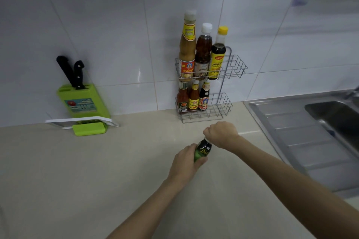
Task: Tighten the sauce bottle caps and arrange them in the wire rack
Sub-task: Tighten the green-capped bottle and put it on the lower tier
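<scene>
On the counter, before the rack: bottle wrapped in left hand, right hand fisted over its cap, apparently mid-tightening; next, likely an empty rack slot beyond the fingers.

Little of the print can be read. The dark bottle with the green label, held between the two hands, carries a few slanted light-green script characters, too stylised to make out. In the silver wire rack, the tall tan sauce bottle with a beige cap bears Thai lettering on its yellow neck band and on its red lower label; the words are blurred. The dark bottle with the yellow cap shows a small red emblem and large dark Thai characters on a yellow label, not legible. Labels on the lower-tier bottles and on the lime-green plastic knife block are too small to read.
</scene>
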A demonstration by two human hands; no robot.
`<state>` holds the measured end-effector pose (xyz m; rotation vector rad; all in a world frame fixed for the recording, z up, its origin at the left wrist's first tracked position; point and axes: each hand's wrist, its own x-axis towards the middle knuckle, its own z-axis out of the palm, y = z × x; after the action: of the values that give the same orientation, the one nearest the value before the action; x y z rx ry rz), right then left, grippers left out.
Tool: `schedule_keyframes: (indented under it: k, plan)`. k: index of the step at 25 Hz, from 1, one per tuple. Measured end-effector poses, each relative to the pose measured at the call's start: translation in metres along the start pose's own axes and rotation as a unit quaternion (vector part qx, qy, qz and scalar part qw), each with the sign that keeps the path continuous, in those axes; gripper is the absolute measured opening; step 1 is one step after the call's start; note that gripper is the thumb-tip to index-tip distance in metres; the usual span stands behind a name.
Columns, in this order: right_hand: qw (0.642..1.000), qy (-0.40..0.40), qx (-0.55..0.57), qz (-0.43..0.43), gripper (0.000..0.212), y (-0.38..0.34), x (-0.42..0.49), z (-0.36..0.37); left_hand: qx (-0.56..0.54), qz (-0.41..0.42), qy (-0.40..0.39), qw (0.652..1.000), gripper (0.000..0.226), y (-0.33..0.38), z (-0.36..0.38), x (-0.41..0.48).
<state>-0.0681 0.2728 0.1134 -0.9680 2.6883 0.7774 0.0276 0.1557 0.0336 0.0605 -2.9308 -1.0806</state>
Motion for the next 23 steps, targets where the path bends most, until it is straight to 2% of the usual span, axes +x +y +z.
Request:
schedule_keyframes:
  k: [2,3,4,5,6,7,8,9,11,13,14,16,18,19,21,23]
  plan:
    - [0.997,-0.026,0.074,0.022,0.024,0.006,0.004,0.012,-0.008,0.004,-0.030,0.999,0.037,-0.005,0.007,0.007]
    - [0.988,-0.026,0.146,0.038,0.026,0.011,0.007,0.018,-0.036,-0.003,-0.050,0.998,0.037,-0.006,0.007,0.013]
    - [0.965,-0.021,0.258,0.051,0.029,0.018,0.010,0.024,-0.083,-0.021,-0.062,0.994,0.037,-0.007,0.006,0.023]
    - [0.912,-0.021,0.404,0.064,0.035,0.025,0.011,0.029,-0.140,-0.039,-0.059,0.988,0.036,-0.006,0.001,0.033]
    - [0.828,-0.017,0.555,0.080,0.043,0.029,0.012,0.034,-0.194,-0.056,-0.048,0.978,0.035,-0.002,-0.003,0.044]
    - [0.746,0.006,0.661,0.086,0.047,0.034,0.014,0.038,-0.234,-0.063,-0.042,0.969,0.034,0.005,-0.006,0.058]
    - [0.696,0.041,0.712,0.084,0.045,0.042,0.018,0.040,-0.256,-0.061,-0.048,0.963,0.036,0.014,-0.011,0.073]
    - [0.676,0.073,0.729,0.079,0.041,0.051,0.022,0.042,-0.263,-0.053,-0.072,0.961,0.040,0.022,-0.014,0.087]
    - [0.667,0.101,0.735,0.068,0.035,0.070,0.033,0.047,-0.241,-0.029,-0.170,0.955,0.052,0.029,-0.014,0.118]
    - [0.685,0.118,0.715,0.073,0.031,0.089,0.051,0.059,-0.165,-0.018,-0.220,0.961,0.054,0.025,-0.010,0.143]
    - [0.696,0.141,0.699,0.084,0.028,0.096,0.059,0.066,-0.141,-0.018,-0.186,0.972,0.045,0.019,-0.010,0.149]
    - [0.705,0.228,0.662,0.115,0.025,0.105,0.076,0.079,-0.134,-0.058,0.003,0.989,0.015,0.007,-0.018,0.155]
    - [0.705,0.312,0.616,0.158,0.023,0.114,0.093,0.088,-0.101,-0.104,0.211,0.967,0.019,-0.013,-0.029,0.164]
    - [0.711,0.332,0.594,0.175,0.022,0.118,0.102,0.089,-0.094,-0.137,0.258,0.952,0.019,-0.027,-0.033,0.172]
    - [0.723,0.346,0.569,0.184,0.021,0.120,0.116,0.086,-0.116,-0.191,0.254,0.941,0.018,-0.047,-0.034,0.184]
    - [0.723,0.348,0.568,0.182,0.020,0.121,0.133,0.081,-0.164,-0.236,0.181,0.940,0.027,-0.048,-0.031,0.192]
